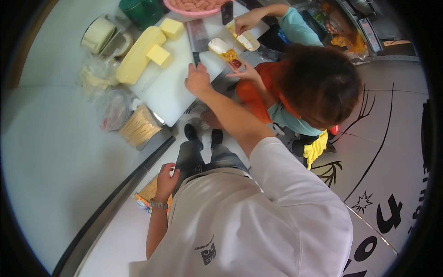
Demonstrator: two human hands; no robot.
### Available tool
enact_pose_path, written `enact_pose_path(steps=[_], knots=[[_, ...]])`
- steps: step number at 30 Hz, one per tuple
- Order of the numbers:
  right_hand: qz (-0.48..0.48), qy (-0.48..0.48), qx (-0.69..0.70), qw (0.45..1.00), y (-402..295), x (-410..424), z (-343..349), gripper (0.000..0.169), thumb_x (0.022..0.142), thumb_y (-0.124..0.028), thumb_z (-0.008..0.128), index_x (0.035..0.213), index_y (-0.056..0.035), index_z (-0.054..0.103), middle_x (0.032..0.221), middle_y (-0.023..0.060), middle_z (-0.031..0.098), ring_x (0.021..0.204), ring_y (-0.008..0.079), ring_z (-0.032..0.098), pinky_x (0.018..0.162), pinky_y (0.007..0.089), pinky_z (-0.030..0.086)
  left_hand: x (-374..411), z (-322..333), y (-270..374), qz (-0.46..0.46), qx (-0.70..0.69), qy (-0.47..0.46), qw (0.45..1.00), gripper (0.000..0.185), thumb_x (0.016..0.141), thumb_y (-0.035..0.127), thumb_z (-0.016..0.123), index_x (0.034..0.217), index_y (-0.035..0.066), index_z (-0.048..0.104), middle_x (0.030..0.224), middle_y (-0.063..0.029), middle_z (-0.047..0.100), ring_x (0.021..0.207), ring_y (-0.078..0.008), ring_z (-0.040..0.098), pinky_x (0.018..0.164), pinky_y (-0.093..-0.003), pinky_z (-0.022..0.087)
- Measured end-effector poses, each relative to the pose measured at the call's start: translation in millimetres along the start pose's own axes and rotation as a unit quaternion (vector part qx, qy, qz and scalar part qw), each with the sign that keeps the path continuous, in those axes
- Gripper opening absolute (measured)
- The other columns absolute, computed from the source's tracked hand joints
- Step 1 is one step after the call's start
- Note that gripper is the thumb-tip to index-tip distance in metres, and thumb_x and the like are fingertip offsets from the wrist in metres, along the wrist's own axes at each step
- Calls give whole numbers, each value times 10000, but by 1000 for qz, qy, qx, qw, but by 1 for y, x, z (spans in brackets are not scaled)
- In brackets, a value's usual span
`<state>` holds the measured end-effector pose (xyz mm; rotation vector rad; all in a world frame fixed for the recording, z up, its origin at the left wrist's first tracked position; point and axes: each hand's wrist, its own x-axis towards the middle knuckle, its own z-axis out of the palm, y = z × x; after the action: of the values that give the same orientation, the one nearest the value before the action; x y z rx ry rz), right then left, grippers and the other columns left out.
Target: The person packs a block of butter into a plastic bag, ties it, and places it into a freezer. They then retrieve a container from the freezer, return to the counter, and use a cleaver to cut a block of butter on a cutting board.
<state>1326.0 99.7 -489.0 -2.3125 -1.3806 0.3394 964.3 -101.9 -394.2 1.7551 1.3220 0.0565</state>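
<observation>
My right hand (198, 79) reaches over a white cutting board (166, 100), its fingers around the dark handle of a broad-bladed cleaver (197, 33). The blade lies flat on the board, pointing away from me. Left of it, a long pale yellow block (142, 55), cheese or butter, lies with two smaller cut blocks (160, 56) (172, 28). My left hand (168, 181), with a metal watch on its wrist, hangs loosely beside my thigh, fingers slightly bent and holding nothing.
Close at right, a co-worker (315, 86) holds a paper food tray (221, 48) and a stick; another tray (247, 39) lies beyond. A pink basin (197, 13) of sausages stands at the back. Bundled wooden skewers (140, 126) and plastic bags (116, 107) sit at the board's left.
</observation>
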Motion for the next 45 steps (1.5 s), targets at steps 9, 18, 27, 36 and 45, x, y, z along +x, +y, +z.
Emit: enact_pose_path(steps=[9, 18, 27, 36, 45], knots=[[82, 2, -56, 995, 1, 61, 30, 422, 904, -127, 618, 1302, -25, 520, 1244, 202, 551, 1151, 376, 565, 876, 485, 541, 99, -9, 15, 72, -9, -10, 997, 295, 916, 171, 726, 1175, 46, 660, 1081, -156, 675, 984, -307, 684, 786, -402, 546], [240, -40, 139, 960, -6, 53, 28, 543, 822, -117, 715, 1263, 50, 445, 1276, 296, 526, 1125, 483, 613, 988, 495, 526, 274, -58, 61, 75, 119, 127, 982, 364, 905, 189, 681, 1234, 45, 622, 1238, -184, 627, 1088, -357, 646, 963, -437, 524], [220, -50, 267, 937, -14, -33, -8, 580, 843, -216, 684, 1268, 83, 426, 984, 306, 686, 918, 451, 691, 869, 478, 539, 353, -79, 19, 199, 364, 43, 909, 606, 926, 227, 645, 1465, 29, 455, 1625, -155, 364, 1519, -311, 321, 1200, -540, 309], [333, -106, 578, 737, -13, -82, -39, 179, 946, -118, 623, 1015, -35, 481, 660, 30, 545, 491, 133, 527, 434, 307, 432, 342, -97, -6, 128, 377, 109, 911, 684, 913, 256, 685, 1500, 18, 428, 1626, -206, 348, 1505, -351, 332, 1205, -524, 309], [360, -116, 511, 772, 9, -93, -14, 86, 902, -86, 570, 938, -32, 512, 653, 64, 568, 505, 162, 531, 475, 321, 451, 419, -94, 113, -46, -235, 174, 955, 1000, 808, 463, 849, 1422, -145, 346, 1458, -347, 448, 1334, -399, 514, 1103, -456, 452]])
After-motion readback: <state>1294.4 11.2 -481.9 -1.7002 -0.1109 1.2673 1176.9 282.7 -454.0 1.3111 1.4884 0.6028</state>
